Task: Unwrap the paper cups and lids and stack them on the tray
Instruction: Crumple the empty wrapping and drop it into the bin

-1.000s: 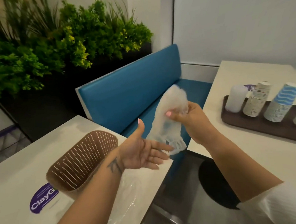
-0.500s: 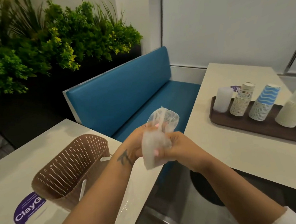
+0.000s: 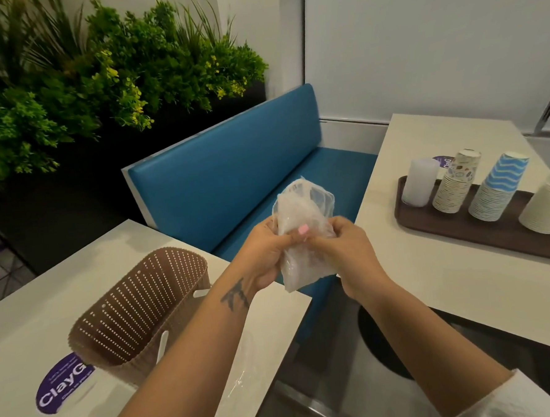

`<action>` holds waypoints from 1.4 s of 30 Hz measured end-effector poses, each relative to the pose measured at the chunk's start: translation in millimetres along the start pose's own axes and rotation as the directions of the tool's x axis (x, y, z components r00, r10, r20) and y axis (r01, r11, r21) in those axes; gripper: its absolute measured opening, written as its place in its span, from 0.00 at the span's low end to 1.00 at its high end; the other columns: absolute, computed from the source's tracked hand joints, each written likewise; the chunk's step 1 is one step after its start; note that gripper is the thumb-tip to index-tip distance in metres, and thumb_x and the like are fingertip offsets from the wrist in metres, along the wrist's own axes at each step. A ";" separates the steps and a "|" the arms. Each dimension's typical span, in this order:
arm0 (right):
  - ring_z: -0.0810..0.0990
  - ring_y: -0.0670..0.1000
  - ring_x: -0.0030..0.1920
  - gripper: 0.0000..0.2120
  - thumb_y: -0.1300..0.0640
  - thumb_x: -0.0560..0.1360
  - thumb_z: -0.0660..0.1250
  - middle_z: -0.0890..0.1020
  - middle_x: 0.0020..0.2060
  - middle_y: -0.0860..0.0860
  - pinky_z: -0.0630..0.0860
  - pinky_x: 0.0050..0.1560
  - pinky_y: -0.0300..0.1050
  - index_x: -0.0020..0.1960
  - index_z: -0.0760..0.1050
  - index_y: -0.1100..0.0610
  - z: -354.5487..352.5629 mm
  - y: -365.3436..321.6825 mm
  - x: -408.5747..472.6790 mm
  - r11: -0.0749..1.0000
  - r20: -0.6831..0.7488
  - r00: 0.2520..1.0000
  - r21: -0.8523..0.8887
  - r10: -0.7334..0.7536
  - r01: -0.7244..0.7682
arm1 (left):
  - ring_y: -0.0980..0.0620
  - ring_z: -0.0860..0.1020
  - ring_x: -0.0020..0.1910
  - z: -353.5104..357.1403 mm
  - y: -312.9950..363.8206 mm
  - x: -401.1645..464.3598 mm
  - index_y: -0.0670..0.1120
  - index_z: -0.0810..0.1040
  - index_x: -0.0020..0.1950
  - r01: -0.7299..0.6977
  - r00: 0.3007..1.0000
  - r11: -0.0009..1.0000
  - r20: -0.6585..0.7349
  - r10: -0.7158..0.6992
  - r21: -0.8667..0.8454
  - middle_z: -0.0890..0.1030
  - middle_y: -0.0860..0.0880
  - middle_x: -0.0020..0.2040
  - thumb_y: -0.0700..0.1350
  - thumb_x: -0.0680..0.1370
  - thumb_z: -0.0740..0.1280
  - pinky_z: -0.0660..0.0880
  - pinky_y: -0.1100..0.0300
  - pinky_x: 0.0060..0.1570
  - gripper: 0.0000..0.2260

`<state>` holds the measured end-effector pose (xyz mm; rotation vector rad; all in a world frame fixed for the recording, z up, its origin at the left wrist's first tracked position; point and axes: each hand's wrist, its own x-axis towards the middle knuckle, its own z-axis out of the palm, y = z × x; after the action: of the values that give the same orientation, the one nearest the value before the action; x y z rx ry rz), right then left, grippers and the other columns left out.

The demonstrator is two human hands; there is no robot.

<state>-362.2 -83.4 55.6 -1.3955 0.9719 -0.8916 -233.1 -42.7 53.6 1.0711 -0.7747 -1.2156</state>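
While the left hand [image 3: 263,257] and right hand [image 3: 347,258] both gripped a crumpled clear plastic wrapper [image 3: 304,229] over the gap between tables, a brown perforated basket [image 3: 138,313] sat on the left table [image 3: 23,320]. Well apart, cup stacks [image 3: 495,191] and a lid stack [image 3: 418,183] stood on the brown tray [image 3: 481,237], before a blue bench [image 3: 233,178].

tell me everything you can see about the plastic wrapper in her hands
The plastic wrapper is thin, clear, whitish film, crumpled into a loose upright bundle. It is held in the air over the gap between the two tables, in front of the blue bench. The left hand grips its left side and the right hand pinches its right side. It touches nothing else.
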 end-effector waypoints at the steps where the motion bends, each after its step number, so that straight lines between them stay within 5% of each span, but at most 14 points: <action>1: 0.81 0.53 0.49 0.15 0.57 0.69 0.76 0.80 0.48 0.53 0.80 0.46 0.45 0.51 0.73 0.54 -3.6 0.3 -1.0 0.997 -0.025 0.998 0.040 -0.061 0.062 | 0.48 0.84 0.44 -0.7 1.8 0.0 0.41 0.77 0.56 -0.008 1.000 1.000 0.002 0.008 -0.022 0.85 0.46 0.45 0.37 0.71 0.70 0.82 0.54 0.42 0.14; 3: 0.79 0.50 0.50 0.24 0.55 0.68 0.77 0.77 0.51 0.51 0.79 0.47 0.43 0.58 0.69 0.52 -12.2 -0.7 -0.3 0.994 -0.063 0.994 0.056 -0.087 0.090 | 0.49 0.84 0.43 -3.2 5.5 1.2 0.43 0.77 0.56 0.000 1.000 0.999 0.003 0.000 -0.047 0.85 0.47 0.45 0.36 0.75 0.68 0.82 0.54 0.41 0.10; 5: 0.80 0.49 0.51 0.27 0.52 0.68 0.76 0.77 0.54 0.49 0.80 0.44 0.43 0.62 0.67 0.52 -20.7 -5.8 0.2 0.996 0.054 0.998 0.088 0.018 -0.023 | 0.48 0.84 0.46 -4.4 7.3 1.9 0.43 0.76 0.59 0.026 0.999 0.999 0.028 -0.025 -0.047 0.84 0.45 0.49 0.37 0.75 0.67 0.82 0.52 0.43 0.13; 8: 0.85 0.51 0.47 0.15 0.54 0.71 0.72 0.84 0.50 0.51 0.81 0.39 0.45 0.56 0.76 0.55 -29.5 -8.1 0.8 0.970 0.293 0.947 0.162 0.129 -0.183 | 0.48 0.84 0.45 1.5 7.7 1.4 0.43 0.77 0.58 0.054 0.998 0.998 0.043 -0.054 0.019 0.83 0.45 0.48 0.37 0.76 0.67 0.82 0.52 0.43 0.11; 15: 0.84 0.57 0.49 0.09 0.65 0.72 0.70 0.84 0.50 0.56 0.82 0.45 0.50 0.52 0.79 0.60 -33.9 2.1 3.4 0.956 0.314 0.940 0.212 0.130 -0.203 | 0.50 0.82 0.44 12.0 9.7 0.0 0.46 0.77 0.54 0.105 0.991 0.964 0.050 -0.121 0.244 0.83 0.48 0.48 0.40 0.76 0.69 0.81 0.59 0.36 0.07; 20: 0.83 0.56 0.50 0.09 0.67 0.74 0.67 0.84 0.49 0.52 0.80 0.52 0.53 0.50 0.78 0.56 -43.3 1.3 5.8 0.929 0.292 0.951 0.313 0.102 -0.196 | 0.47 0.82 0.50 4.5 15.3 -3.0 0.49 0.74 0.65 0.175 0.961 0.961 0.176 -0.214 0.213 0.81 0.49 0.55 0.40 0.73 0.68 0.81 0.55 0.37 0.20; 24: 0.82 0.53 0.46 0.14 0.71 0.72 0.62 0.84 0.46 0.54 0.81 0.42 0.47 0.54 0.79 0.61 -48.7 1.3 7.5 0.965 0.344 0.939 0.247 0.003 -0.094 | 0.52 0.84 0.40 4.1 12.8 -2.2 0.46 0.79 0.57 0.218 0.960 0.965 0.147 -0.240 0.146 0.84 0.49 0.46 0.32 0.78 0.62 0.80 0.60 0.32 0.13; 27: 0.79 0.47 0.37 0.16 0.69 0.64 0.63 0.83 0.41 0.52 0.74 0.31 0.38 0.47 0.82 0.58 -51.3 0.1 4.9 0.994 0.365 0.927 0.082 -0.093 0.068 | 0.54 0.82 0.32 8.7 11.5 -1.2 0.43 0.82 0.47 0.250 0.960 0.966 0.111 -0.257 0.068 0.83 0.46 0.40 0.29 0.79 0.57 0.79 0.64 0.30 0.16; 30: 0.77 0.50 0.48 0.20 0.71 0.72 0.66 0.77 0.50 0.50 0.76 0.39 0.38 0.45 0.83 0.45 -54.2 -2.1 6.4 0.940 0.401 0.892 -0.173 -0.206 0.295 | 0.54 0.81 0.28 11.4 8.3 -0.9 0.42 0.84 0.37 0.288 0.957 0.957 0.052 -0.286 -0.043 0.83 0.46 0.34 0.30 0.80 0.57 0.78 0.66 0.28 0.20; 33: 0.72 0.42 0.56 0.14 0.57 0.69 0.69 0.71 0.56 0.46 0.71 0.50 0.34 0.51 0.79 0.43 -59.4 -6.9 2.4 0.916 0.495 0.849 -0.225 -0.185 0.331 | 0.53 0.81 0.27 15.2 7.8 -3.3 0.37 0.78 0.44 0.346 0.938 0.928 0.021 -0.346 -0.142 0.82 0.44 0.34 0.31 0.81 0.55 0.77 0.67 0.25 0.13; 36: 0.69 0.39 0.61 0.29 0.56 0.64 0.69 0.68 0.62 0.44 0.69 0.56 0.29 0.65 0.72 0.50 -62.8 -6.5 0.0 0.792 0.533 0.808 -0.367 -0.250 0.488 | 0.51 0.81 0.27 19.0 5.4 -2.3 0.36 0.77 0.46 0.421 0.900 0.881 -0.022 -0.435 -0.216 0.82 0.43 0.32 0.33 0.81 0.56 0.74 0.67 0.21 0.11; 38: 0.71 0.42 0.61 0.31 0.60 0.67 0.72 0.70 0.62 0.45 0.69 0.56 0.29 0.68 0.69 0.51 -58.1 -5.7 -1.6 0.724 0.483 0.805 -0.410 -0.344 0.555 | 0.50 0.82 0.26 23.0 3.5 -1.0 0.35 0.77 0.46 0.461 0.875 0.851 -0.031 -0.483 -0.253 0.82 0.41 0.32 0.34 0.81 0.57 0.75 0.67 0.21 0.10; 42: 0.72 0.41 0.58 0.38 0.61 0.65 0.77 0.72 0.60 0.44 0.70 0.54 0.32 0.68 0.64 0.41 -57.2 -6.8 -3.4 0.757 0.450 0.818 -0.373 -0.357 0.536 | 0.49 0.81 0.26 26.0 2.8 2.5 0.35 0.77 0.45 0.482 0.860 0.831 -0.033 -0.510 -0.278 0.82 0.40 0.32 0.36 0.81 0.58 0.74 0.67 0.20 0.10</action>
<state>-416.2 -101.3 65.5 -2.2159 0.5921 -0.7188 -255.4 -50.9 64.8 1.1409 -0.2349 -1.6355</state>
